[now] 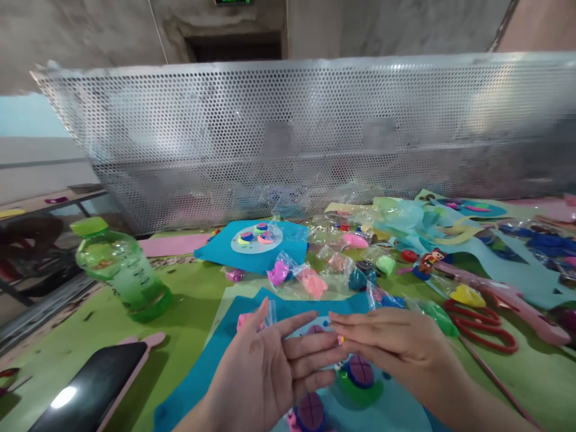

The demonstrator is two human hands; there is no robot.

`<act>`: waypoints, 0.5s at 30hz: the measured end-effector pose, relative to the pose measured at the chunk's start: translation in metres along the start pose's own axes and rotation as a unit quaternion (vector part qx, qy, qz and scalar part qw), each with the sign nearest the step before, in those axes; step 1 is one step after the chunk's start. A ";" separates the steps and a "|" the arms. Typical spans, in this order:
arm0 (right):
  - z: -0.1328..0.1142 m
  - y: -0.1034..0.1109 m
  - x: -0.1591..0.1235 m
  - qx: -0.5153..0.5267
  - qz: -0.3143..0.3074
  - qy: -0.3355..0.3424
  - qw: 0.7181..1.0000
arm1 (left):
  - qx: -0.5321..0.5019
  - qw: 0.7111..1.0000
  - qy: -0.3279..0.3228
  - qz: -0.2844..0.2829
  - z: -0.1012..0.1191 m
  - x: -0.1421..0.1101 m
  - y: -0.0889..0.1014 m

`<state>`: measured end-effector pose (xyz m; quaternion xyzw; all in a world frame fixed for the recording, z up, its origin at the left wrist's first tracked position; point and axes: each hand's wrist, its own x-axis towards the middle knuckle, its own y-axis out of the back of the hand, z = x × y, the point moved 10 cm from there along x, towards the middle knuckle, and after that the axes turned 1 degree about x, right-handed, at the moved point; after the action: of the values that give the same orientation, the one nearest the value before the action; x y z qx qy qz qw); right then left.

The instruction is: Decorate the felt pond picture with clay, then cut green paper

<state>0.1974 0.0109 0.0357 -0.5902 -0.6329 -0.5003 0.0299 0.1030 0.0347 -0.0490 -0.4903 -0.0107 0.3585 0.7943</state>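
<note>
My left hand [274, 366] lies palm up, fingers stretched out and a little apart. My right hand [396, 345] comes in from the right, its fingers pressed together against the left fingertips. Between them shows a tiny pink and yellow bit of modelling clay [341, 339]. Below the hands is a blue sheet [189, 384] with a light blue round area [396, 402]. On it sit clay shapes: a purple disc with a cross line on a blue and green base [360, 371], and a similar purple one [310, 411] with pink edges, partly hidden by my left hand.
Bagged clay lumps [312, 281] lie beyond the hands, near another decorated blue sheet [216, 246]. On the left are a green-capped bottle [130, 276] and a phone [90, 387]. Red-handled scissors [483, 327] and a pink tool [517, 303] lie right. A perforated metal panel [315, 132] stands behind.
</note>
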 end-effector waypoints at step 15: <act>-0.015 -0.001 -0.006 -0.067 -0.022 0.043 0.997 | 0.010 0.998 -0.006 -0.062 -0.018 0.004 -0.003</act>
<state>0.1900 -0.0035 0.0386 -0.5549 -0.6085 -0.5673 0.0067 0.1141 0.0220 -0.0568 -0.4781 -0.0422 0.3120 0.8199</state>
